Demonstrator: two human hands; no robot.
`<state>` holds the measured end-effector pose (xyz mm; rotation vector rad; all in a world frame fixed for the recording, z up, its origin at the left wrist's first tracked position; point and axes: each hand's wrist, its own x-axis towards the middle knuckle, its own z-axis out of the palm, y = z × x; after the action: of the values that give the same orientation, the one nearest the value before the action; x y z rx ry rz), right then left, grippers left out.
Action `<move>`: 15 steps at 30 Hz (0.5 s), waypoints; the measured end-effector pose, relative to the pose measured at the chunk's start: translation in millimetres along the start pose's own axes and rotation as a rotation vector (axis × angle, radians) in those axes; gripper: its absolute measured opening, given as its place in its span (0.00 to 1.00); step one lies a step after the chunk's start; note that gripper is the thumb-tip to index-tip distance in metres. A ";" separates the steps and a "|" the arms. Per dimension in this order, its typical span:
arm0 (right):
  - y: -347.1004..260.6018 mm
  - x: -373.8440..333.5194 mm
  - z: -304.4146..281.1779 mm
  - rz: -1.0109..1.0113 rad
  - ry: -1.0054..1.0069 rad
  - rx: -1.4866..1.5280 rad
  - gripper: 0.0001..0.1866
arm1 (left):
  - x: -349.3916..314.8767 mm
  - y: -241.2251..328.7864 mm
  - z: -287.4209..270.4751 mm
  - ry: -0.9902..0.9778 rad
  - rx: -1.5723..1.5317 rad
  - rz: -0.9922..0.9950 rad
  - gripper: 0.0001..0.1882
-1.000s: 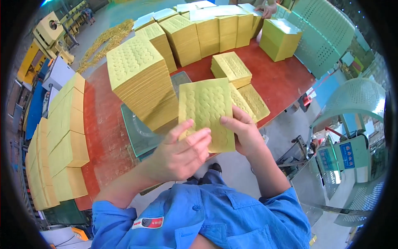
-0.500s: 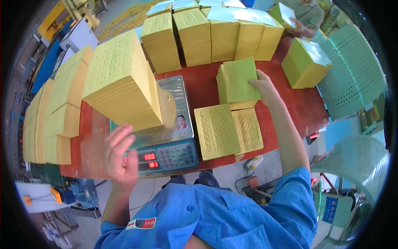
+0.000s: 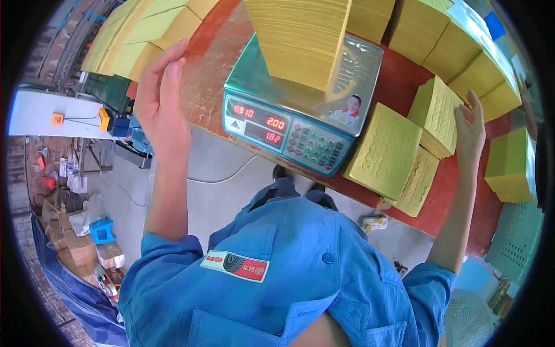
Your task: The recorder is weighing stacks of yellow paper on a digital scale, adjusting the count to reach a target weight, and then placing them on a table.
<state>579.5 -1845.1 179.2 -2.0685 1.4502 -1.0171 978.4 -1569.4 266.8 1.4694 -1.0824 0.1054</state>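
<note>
A tall stack of yellow paper sheets stands on a teal digital scale with a lit red display. My left hand is raised left of the scale, fingers stretched out, holding nothing and apart from the stack. My right hand is beside a smaller stack of embossed yellow sheets, fingers spread and thumb close to its edge; whether it touches cannot be made out. In front of that stack lie a block of yellow sheets and a lower pile with pressed ring patterns.
More yellow stacks line the table's far left, and others the far right. A separate stack stands right of my right hand, near a green perforated chair. The red table ends close to my body; a cable crosses the floor.
My view has turned left, so the scale and stacks appear further right. My left hand has moved away from the tall stack. My right hand's fingers have opened off the smaller stack's top.
</note>
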 end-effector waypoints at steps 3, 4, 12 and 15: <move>-39.3 -8.4 26.6 -0.060 -0.072 0.172 0.27 | 22.0 -8.5 0.5 -0.002 -0.120 -0.147 0.14; -52.9 -10.6 36.7 -0.082 -0.124 0.255 0.26 | 30.8 -10.6 -0.6 -0.018 -0.189 -0.201 0.15; -115.5 -29.3 74.8 -0.051 -0.293 0.404 0.25 | 94.0 7.8 28.3 -0.223 -0.178 0.138 0.12; -134.2 -38.4 85.0 -0.102 -0.272 0.421 0.25 | 115.8 -0.1 43.5 -0.420 -0.194 0.353 0.11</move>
<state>720.2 -1766.0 204.2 -1.8938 0.9138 -0.9385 1020.5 -1667.8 328.9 1.1388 -1.6410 -0.0637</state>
